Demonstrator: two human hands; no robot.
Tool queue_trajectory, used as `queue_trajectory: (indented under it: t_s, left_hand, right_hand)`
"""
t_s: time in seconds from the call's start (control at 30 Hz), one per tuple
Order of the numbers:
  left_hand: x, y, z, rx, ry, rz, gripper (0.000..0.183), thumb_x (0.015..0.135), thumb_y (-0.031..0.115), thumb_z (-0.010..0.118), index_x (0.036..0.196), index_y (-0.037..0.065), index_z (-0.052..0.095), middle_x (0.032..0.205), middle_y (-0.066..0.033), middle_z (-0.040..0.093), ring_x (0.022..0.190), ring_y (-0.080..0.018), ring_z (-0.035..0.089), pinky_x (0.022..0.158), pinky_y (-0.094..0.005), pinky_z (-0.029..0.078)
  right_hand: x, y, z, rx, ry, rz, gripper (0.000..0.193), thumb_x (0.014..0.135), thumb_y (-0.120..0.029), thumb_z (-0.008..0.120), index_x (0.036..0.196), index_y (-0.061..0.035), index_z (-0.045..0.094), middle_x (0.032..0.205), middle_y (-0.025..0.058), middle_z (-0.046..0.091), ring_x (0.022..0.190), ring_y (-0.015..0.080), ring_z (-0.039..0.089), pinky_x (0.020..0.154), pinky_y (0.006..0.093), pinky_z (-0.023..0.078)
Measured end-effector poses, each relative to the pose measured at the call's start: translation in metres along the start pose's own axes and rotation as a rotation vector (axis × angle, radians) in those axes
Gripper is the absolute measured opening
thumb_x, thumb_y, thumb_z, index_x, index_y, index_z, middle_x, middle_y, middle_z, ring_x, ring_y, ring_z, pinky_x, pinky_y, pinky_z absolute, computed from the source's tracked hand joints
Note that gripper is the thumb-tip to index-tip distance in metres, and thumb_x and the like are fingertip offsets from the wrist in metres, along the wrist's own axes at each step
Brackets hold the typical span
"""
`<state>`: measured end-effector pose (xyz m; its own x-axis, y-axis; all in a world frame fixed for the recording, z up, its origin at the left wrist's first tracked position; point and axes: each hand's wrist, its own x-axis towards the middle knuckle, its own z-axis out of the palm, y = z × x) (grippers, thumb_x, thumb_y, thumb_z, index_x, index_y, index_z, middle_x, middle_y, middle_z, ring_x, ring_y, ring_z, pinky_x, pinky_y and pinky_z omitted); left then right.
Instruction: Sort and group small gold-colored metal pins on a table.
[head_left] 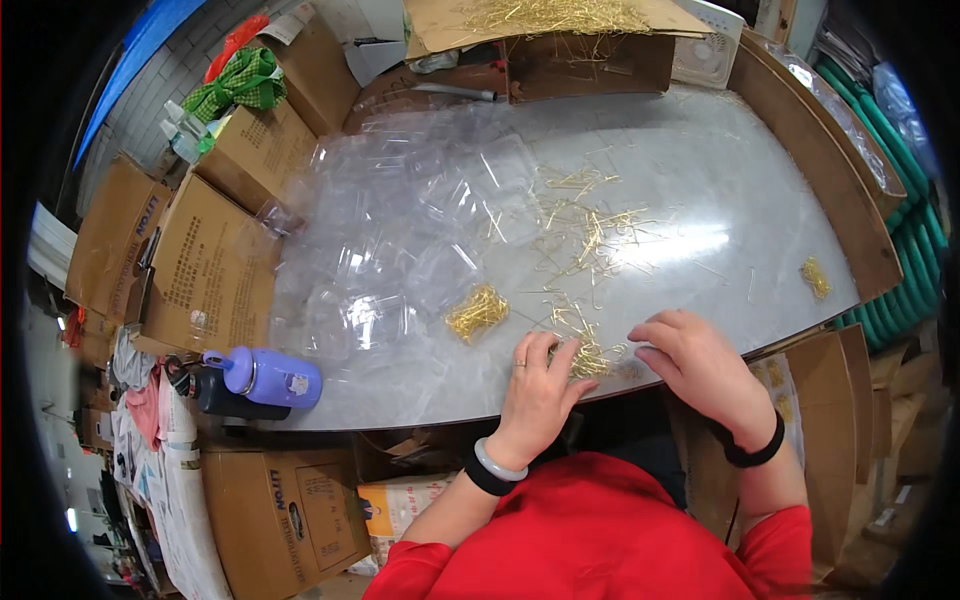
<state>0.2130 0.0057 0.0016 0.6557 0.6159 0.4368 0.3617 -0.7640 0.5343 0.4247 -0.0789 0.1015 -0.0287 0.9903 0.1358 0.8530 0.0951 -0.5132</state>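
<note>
My left hand (538, 402) rests at the table's near edge, its fingers bent around a small bunch of gold wire hooks (590, 360). Part of that bunch is hidden under the fingers. To the right of the bunch, my right hand (693, 362) hovers over the edge with thumb and forefinger a little apart; I see nothing between them. More gold hooks (597, 240) lie loose and tangled beyond my hands. Left of them sits a compact heap of gold hooks (477, 312), and a smaller bundle (815, 277) lies at the far right.
Clear plastic boxes (400, 225) cover the table's left half. A purple bottle (270, 377) and a black one stand at the left corner. Cardboard cartons (225, 270) line the left side. At the back, a cardboard box (590, 68) carries a hook pile; a cardboard wall (830, 170) borders the right.
</note>
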Motion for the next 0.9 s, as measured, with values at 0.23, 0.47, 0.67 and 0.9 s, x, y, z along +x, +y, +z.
queue_trajectory:
  t_s: [0.23,0.47,0.67,0.9]
  left_hand:
    - [-0.002,0.002,0.008,-0.017,0.089,-0.028,0.076,0.072,0.022,0.089,0.133,-0.001,0.05,0.122,-0.0187,0.048,0.119,-0.0417,0.046,0.103,-0.0496,0.042]
    - [-0.001,0.001,0.005,0.007,0.099,-0.066,0.076,0.071,0.023,0.089,0.132,-0.003,0.052,0.127,-0.02,0.047,0.122,-0.042,0.043,0.104,-0.0503,0.041]
    - [-0.001,0.002,0.007,0.028,0.103,0.006,0.058,0.073,0.023,0.086,0.12,-0.004,0.063,0.125,-0.0197,0.048,0.122,-0.0403,0.044,0.104,-0.048,0.042]
    - [-0.002,0.002,0.008,0.05,0.1,0.042,0.058,0.074,0.023,0.085,0.121,-0.002,0.064,0.122,-0.0191,0.053,0.118,-0.0393,0.048,0.103,-0.0481,0.043]
  right_hand:
    - [0.037,0.01,0.041,-0.122,-0.043,0.003,0.021,0.09,-0.014,0.068,0.108,-0.0034,0.068,0.097,0.0173,0.062,0.091,0.0394,0.065,0.078,0.0474,0.054]
    - [0.058,0.015,0.049,-0.102,-0.227,-0.2,0.021,0.088,-0.01,0.065,0.108,-0.0046,0.068,0.098,0.0177,0.062,0.092,0.0396,0.066,0.078,0.0473,0.054]
    - [0.102,0.032,0.048,-0.193,-0.314,-0.203,0.02,0.086,-0.004,0.062,0.105,-0.0032,0.068,0.1,0.0199,0.065,0.091,0.04,0.068,0.077,0.0479,0.055]
    - [0.118,0.006,0.066,-0.269,-0.238,-0.18,0.016,0.087,-0.011,0.068,0.096,0.0008,0.062,0.1,0.0204,0.062,0.089,0.0408,0.068,0.076,0.0476,0.057]
